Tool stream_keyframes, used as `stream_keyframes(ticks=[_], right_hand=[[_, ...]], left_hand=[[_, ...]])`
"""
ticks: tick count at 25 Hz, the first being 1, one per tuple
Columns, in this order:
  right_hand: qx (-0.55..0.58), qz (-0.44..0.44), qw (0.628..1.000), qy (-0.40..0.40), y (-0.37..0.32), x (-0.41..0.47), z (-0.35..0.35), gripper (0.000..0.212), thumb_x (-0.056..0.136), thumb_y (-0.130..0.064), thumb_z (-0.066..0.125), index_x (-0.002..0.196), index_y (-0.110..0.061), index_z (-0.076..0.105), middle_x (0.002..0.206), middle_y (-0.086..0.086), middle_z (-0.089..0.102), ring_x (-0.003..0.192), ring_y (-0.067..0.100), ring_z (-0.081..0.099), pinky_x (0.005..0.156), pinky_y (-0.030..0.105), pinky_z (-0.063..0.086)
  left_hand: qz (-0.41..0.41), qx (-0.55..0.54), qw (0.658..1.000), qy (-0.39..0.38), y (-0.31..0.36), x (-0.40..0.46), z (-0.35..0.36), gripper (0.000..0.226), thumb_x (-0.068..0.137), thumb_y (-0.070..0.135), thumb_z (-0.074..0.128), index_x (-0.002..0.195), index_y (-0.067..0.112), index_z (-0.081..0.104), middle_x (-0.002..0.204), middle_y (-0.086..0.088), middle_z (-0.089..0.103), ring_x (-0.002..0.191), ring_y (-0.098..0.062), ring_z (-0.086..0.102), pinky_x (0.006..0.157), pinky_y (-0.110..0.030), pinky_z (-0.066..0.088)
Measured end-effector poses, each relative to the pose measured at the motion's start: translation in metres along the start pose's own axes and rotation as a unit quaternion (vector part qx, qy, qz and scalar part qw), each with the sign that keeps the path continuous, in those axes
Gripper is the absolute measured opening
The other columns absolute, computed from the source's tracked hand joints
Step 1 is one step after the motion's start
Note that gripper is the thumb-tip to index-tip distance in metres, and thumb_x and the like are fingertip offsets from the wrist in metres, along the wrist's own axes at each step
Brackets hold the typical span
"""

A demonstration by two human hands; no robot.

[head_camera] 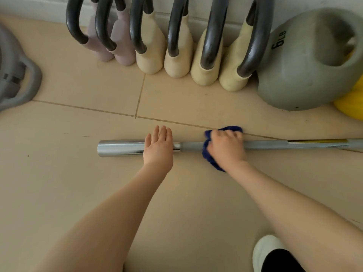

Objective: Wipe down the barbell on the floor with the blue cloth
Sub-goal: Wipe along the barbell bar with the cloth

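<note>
Head view looks down over my two bare forearms at the barbell (263, 144), which lies flat on the beige tiled floor (78, 183) and runs from a shiny chrome sleeve on the left out past the right edge of the picture. A strip of yellow shows along the bar far to the right.

My left hand (158, 149) lies flat and open, fingers straight and together, palm down on the bar where the chrome sleeve meets the thinner grey shaft; it grips nothing. My right hand (225, 147) is curled closed over the blue cloth (208, 154), pressing it onto the shaft just to the right of the left hand. The cloth is bunched, and it shows beyond my knuckles and trails toward my wrist.

Along the wall ahead stands a row of kettlebells (176, 59) with dark handles, two pinkish ones on the left and four cream ones beside them. Right of them sits a big grey weight (294, 75) marked "6 LB" in dark letters. A yellow object (351, 103) peeks out behind it. Another grey weight (17, 75) lies at the far left edge. My white shoe (265, 250) shows at the bottom right.
</note>
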State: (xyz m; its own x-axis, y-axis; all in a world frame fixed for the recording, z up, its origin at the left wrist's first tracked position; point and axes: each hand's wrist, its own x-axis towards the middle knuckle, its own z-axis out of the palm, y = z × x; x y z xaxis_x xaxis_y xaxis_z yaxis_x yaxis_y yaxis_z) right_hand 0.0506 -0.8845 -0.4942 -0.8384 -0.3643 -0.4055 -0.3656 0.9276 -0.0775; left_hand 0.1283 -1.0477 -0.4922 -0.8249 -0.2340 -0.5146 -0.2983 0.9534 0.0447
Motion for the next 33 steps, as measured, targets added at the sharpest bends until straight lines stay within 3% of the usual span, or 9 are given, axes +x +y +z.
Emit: stream_keyframes(ticks=[4, 6, 9, 13, 18, 22, 27, 31, 33], right_hand=[[-0.013, -0.126, 0.992, -0.004, 0.013, -0.007, -0.003, 0.015, 0.085, -0.015, 0.049, 0.095, -0.007, 0.058, 0.099, 0.012, 0.067, 0.101, 0.031, 0.058, 0.089, 0.041, 0.036], [-0.064, -0.080, 0.995, -0.006, 0.071, -0.013, -0.014, 0.014, 0.090, -0.017, 0.046, 0.098, -0.011, 0.056, 0.102, 0.007, 0.066, 0.103, 0.028, 0.057, 0.090, 0.038, 0.035], [-0.052, 0.082, 0.994, 0.041, 0.122, -0.020, -0.013, 0.015, 0.089, -0.021, 0.053, 0.094, -0.008, 0.056, 0.095, 0.012, 0.066, 0.094, 0.032, 0.060, 0.083, 0.039, 0.038], [0.036, -0.020, 0.996, 0.080, 0.082, -0.025, 0.009, 0.010, 0.073, -0.011, 0.063, 0.077, -0.005, 0.057, 0.075, 0.015, 0.065, 0.075, 0.035, 0.063, 0.066, 0.039, 0.044], [-0.036, -0.017, 0.999, -0.016, 0.140, -0.030, -0.002, 0.041, 0.088, -0.021, 0.051, 0.129, -0.023, 0.046, 0.127, 0.000, 0.054, 0.121, 0.026, 0.043, 0.093, 0.038, 0.037], [-0.024, 0.112, 0.992, 0.044, 0.146, -0.034, 0.001, 0.025, 0.089, -0.010, 0.047, 0.111, -0.009, 0.060, 0.128, 0.015, 0.051, 0.114, 0.037, 0.042, 0.086, 0.044, 0.038], [-0.002, -0.011, 1.000, 0.010, 0.137, -0.041, 0.008, 0.047, 0.091, -0.015, 0.048, 0.137, -0.023, 0.043, 0.130, 0.013, 0.044, 0.112, 0.037, 0.043, 0.080, 0.043, 0.044], [-0.024, 0.225, 0.973, 0.035, 0.192, -0.048, -0.001, 0.044, 0.092, -0.018, 0.047, 0.136, -0.025, 0.043, 0.124, 0.018, 0.045, 0.109, 0.040, 0.044, 0.084, 0.045, 0.045], [0.050, 0.237, 0.970, 0.031, 0.160, -0.041, 0.003, 0.042, 0.092, -0.017, 0.048, 0.133, -0.022, 0.045, 0.123, 0.020, 0.046, 0.108, 0.041, 0.048, 0.084, 0.043, 0.046]], left_hand=[[0.124, -0.049, 0.986, 0.099, 0.050, -0.002, 0.016, 0.040, 0.075, 0.008, 0.068, 0.114, 0.008, 0.060, 0.123, -0.010, 0.061, 0.125, -0.028, 0.050, 0.103, -0.038, 0.039], [0.156, -0.028, 0.979, 0.125, 0.074, -0.001, 0.021, 0.035, 0.050, 0.010, 0.084, 0.081, 0.013, 0.070, 0.079, -0.002, 0.069, 0.080, -0.025, 0.069, 0.073, -0.029, 0.053], [0.153, -0.005, 0.981, 0.119, 0.084, -0.001, 0.018, 0.035, 0.041, 0.004, 0.082, 0.071, 0.013, 0.066, 0.063, -0.002, 0.063, 0.056, -0.023, 0.063, 0.052, -0.025, 0.049], [0.141, 0.028, 0.983, 0.115, 0.086, -0.008, 0.017, 0.035, 0.043, 0.002, 0.081, 0.073, 0.012, 0.065, 0.062, -0.003, 0.061, 0.054, -0.023, 0.061, 0.045, -0.026, 0.045], [0.115, 0.020, 0.990, 0.082, 0.086, -0.007, 0.014, 0.035, 0.049, -0.006, 0.076, 0.079, 0.009, 0.064, 0.069, -0.006, 0.062, 0.060, -0.028, 0.063, 0.048, -0.030, 0.047], [0.087, -0.005, 0.994, 0.062, 0.091, -0.005, 0.008, 0.032, 0.073, -0.008, 0.059, 0.102, 0.006, 0.061, 0.093, -0.011, 0.062, 0.085, -0.032, 0.060, 0.065, -0.035, 0.044], [0.037, -0.040, 0.998, 0.041, 0.096, 0.005, 0.002, 0.043, 0.086, -0.006, 0.038, 0.124, 0.011, 0.047, 0.119, -0.009, 0.053, 0.109, -0.030, 0.050, 0.082, -0.035, 0.039], [0.039, -0.037, 0.999, 0.008, 0.092, 0.020, -0.004, 0.046, 0.086, -0.007, 0.037, 0.127, 0.012, 0.046, 0.123, -0.010, 0.053, 0.108, -0.033, 0.052, 0.079, -0.038, 0.041], [0.030, -0.046, 0.998, 0.007, 0.093, 0.023, -0.004, 0.049, 0.086, -0.007, 0.036, 0.130, 0.012, 0.045, 0.126, -0.010, 0.052, 0.110, -0.033, 0.052, 0.084, -0.039, 0.042]])
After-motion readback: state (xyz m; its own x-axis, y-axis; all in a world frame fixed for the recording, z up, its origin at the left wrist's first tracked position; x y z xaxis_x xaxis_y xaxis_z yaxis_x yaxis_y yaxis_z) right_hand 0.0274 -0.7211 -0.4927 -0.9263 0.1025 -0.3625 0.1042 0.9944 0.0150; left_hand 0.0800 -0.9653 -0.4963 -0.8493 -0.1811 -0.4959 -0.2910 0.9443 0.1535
